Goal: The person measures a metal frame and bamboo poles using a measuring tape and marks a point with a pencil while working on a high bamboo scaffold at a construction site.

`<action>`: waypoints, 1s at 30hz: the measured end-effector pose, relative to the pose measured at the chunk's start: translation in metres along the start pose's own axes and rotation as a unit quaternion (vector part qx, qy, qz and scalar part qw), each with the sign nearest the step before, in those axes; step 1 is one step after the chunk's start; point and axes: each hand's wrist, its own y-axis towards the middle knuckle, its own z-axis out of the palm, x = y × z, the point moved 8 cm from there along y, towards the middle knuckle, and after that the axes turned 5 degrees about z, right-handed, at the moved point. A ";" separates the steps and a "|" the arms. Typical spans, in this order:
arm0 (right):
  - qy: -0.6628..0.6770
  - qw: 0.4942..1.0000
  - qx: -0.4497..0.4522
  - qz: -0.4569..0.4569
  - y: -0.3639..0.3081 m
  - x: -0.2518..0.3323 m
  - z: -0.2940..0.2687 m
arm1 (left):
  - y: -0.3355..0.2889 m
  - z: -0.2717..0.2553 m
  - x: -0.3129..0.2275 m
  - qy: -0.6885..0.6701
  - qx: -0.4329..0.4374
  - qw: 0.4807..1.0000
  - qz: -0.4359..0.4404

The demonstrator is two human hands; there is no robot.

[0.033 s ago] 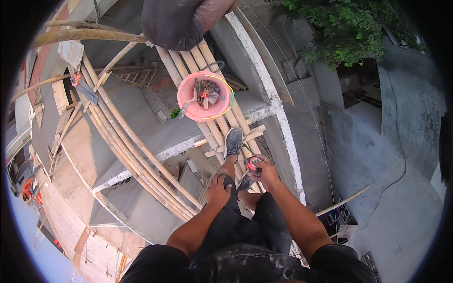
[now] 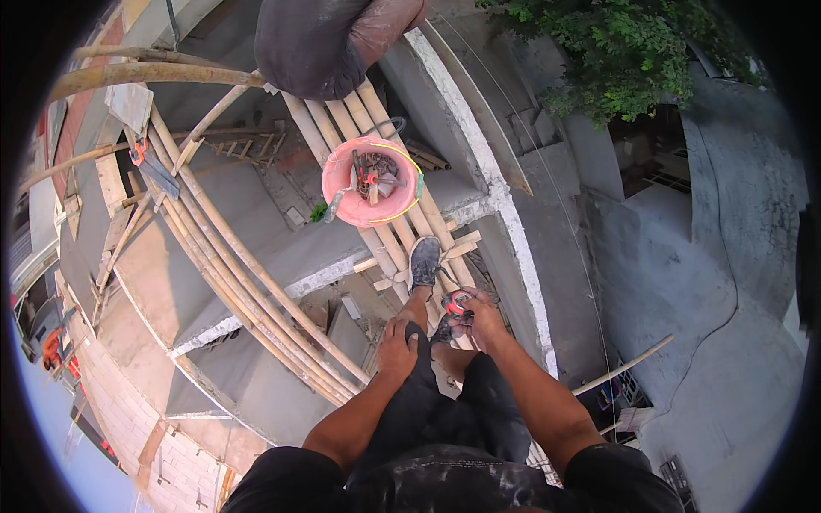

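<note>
My right hand is closed around a small red and grey tape measure, held low above the bamboo walkway near my feet. My left hand lies over my left knee, fingers loosely extended and holding nothing. Beyond my left shoe stands a pink bucket with a yellow and green rim strip. Inside it lie red-handled tools and loose bits I cannot make out. A trowel-like tool hangs over the bucket's left side.
I squat on a bamboo pole walkway high above concrete beams. Another person's trouser leg is at the far end. Long bamboo poles run at left, with a red-handled saw on them. A tree stands far right.
The view has shifted very slightly. My hands, the tape measure and the bucket keep their places.
</note>
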 end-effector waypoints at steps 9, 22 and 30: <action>0.152 0.984 0.078 0.049 -0.027 -0.037 0.020 | 0.031 -0.007 -0.093 -0.472 0.057 0.880 0.015; -0.081 0.990 0.115 0.025 -0.019 -0.092 0.025 | 0.045 -0.026 -0.038 -0.275 0.016 0.961 0.000; -0.420 0.897 -0.135 0.015 -0.003 -0.142 -0.082 | 0.038 -0.045 -0.033 -0.003 0.095 0.995 -0.016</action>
